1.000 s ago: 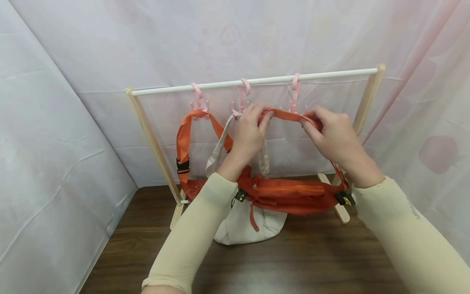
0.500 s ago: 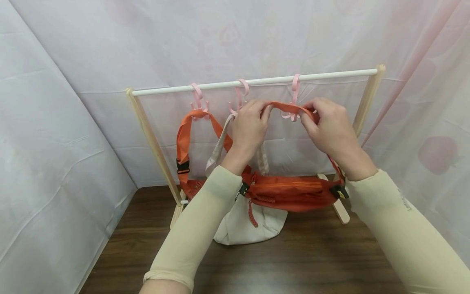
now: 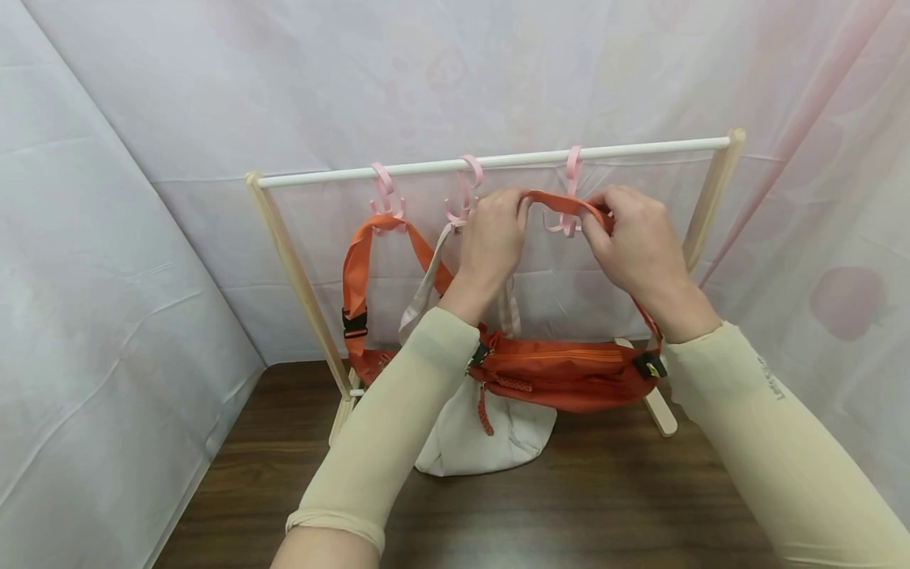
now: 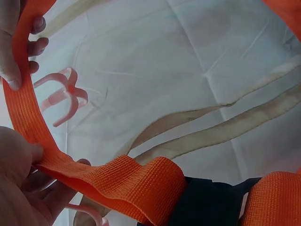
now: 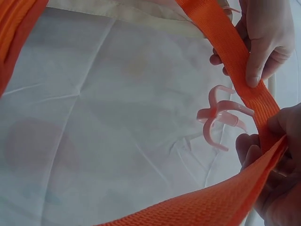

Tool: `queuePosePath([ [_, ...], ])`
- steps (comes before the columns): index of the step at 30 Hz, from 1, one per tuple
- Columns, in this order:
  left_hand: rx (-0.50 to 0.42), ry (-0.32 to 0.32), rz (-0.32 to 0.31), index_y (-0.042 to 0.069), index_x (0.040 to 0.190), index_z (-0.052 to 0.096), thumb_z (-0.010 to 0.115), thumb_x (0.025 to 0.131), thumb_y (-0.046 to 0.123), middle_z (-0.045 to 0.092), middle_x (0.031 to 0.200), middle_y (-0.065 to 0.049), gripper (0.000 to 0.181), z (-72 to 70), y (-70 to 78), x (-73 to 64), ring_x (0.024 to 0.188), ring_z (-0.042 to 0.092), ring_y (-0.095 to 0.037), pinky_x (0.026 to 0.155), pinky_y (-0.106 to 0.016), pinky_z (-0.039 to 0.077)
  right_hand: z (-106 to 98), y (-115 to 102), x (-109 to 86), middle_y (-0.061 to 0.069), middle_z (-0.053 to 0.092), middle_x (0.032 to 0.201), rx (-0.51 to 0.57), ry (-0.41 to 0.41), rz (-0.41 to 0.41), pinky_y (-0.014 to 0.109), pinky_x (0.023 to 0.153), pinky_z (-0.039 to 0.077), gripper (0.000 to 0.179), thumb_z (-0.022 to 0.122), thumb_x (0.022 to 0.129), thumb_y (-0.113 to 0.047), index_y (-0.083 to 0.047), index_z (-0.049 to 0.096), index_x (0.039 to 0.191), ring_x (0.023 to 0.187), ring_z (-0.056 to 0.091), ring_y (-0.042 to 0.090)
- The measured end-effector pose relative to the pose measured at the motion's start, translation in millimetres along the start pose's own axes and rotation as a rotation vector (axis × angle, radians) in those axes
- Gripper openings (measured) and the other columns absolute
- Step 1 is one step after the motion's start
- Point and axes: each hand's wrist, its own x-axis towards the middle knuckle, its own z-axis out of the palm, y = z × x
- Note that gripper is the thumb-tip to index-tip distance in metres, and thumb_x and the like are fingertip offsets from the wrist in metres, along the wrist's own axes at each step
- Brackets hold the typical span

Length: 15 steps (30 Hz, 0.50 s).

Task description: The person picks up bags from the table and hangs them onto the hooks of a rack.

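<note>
Both hands hold up the orange strap (image 3: 558, 201) of a red-orange waist bag (image 3: 562, 375). My left hand (image 3: 494, 245) pinches it on the left, my right hand (image 3: 636, 241) on the right, with a short stretch spanning between them. In the head view that stretch crosses the stem of the rightmost pink hook (image 3: 566, 225), above its prongs. The same hook (image 5: 218, 113) shows beside the strap in the right wrist view. A black buckle (image 4: 207, 202) sits along the strap in the left wrist view. Below the hands, the bag hangs in front of the rack.
A white rod (image 3: 654, 148) on wooden posts carries the pink hooks. Another orange strap (image 3: 358, 269) with a black buckle loops over the left hook (image 3: 384, 209). From the middle hook (image 3: 462, 201) hangs a cream bag (image 3: 490, 435), low over the dark wooden table (image 3: 604, 506).
Both hands have lifted the strap from the level of the right hook's prongs to above them, uncovering the prongs. They are slightly closer together, and the waist bag has shifted a little.
</note>
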Motion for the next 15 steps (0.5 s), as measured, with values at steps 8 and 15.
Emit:
queuePosePath([
  [8, 0.018, -0.047, -0.014, 0.009, 0.122, 0.075, 0.059, 0.111, 0.024, 0.075, 0.106, -0.005, 0.024, 6.3, 0.6, 4.3, 0.083, 0.063, -0.017, 0.075, -0.029, 0.054, 3.6, 3.3, -1.2, 0.016, 0.065, 0.085, -0.010, -0.053, 0.071, 0.041, 0.060, 0.041, 0.021, 0.060, 0.104, -0.013, 0.001, 0.075, 0.106, 0.069, 0.052, 0.029],
  [15, 0.045, -0.054, -0.020, 0.008, 0.117, 0.075, 0.059, 0.111, 0.022, 0.074, 0.105, -0.007, 0.021, 13.5, -1.8, 5.8, 0.091, 0.070, -0.022, 0.079, -0.035, 0.057, 9.2, 7.1, -2.3, 0.016, 0.066, 0.086, -0.023, -0.094, 0.106, 0.042, 0.060, 0.043, 0.020, 0.061, 0.105, -0.015, 0.000, 0.074, 0.107, 0.070, 0.053, 0.030],
])
